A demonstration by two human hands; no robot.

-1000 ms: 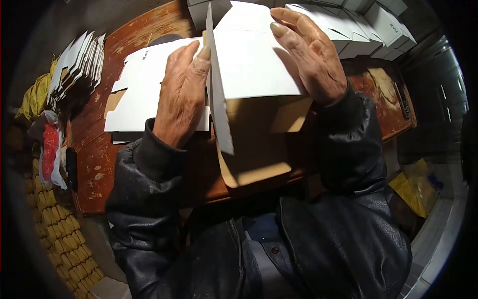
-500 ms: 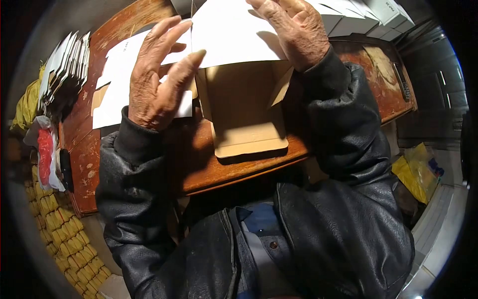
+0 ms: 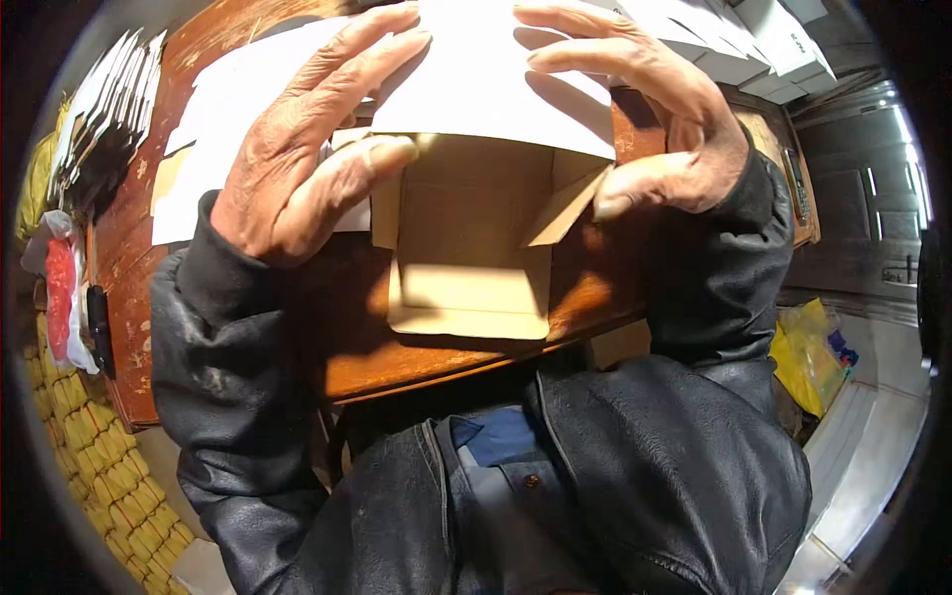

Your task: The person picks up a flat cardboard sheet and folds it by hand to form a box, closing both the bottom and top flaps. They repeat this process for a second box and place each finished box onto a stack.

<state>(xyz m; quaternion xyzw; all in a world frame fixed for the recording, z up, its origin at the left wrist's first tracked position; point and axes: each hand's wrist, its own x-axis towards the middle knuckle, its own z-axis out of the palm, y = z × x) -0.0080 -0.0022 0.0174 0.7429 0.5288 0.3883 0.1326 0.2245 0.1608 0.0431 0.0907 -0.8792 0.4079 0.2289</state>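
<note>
A cardboard box (image 3: 476,213), white outside and brown inside, lies on the wooden table with its open end and a long flap facing me. Small side flaps stick out at both sides of the opening. My left hand (image 3: 312,149) is at the box's left side, fingers spread over the white top and thumb by the upper left corner. On the right, my right hand (image 3: 659,109) has its fingers apart over the white top, with the thumb beside the right side flap. Both hands look open.
White flat cardboard sheets (image 3: 223,109) lie on the table (image 3: 377,362) at left. Folded cardboard (image 3: 109,99) stands at the far left, above a red bag (image 3: 61,297). White boxes (image 3: 783,50) are at the back right. A yellow bag (image 3: 801,362) lies low at right.
The view has shifted slightly. My right hand has come down along the box's right side, its thumb now visible by the side flap. My left hand's fingers reach farther over the top.
</note>
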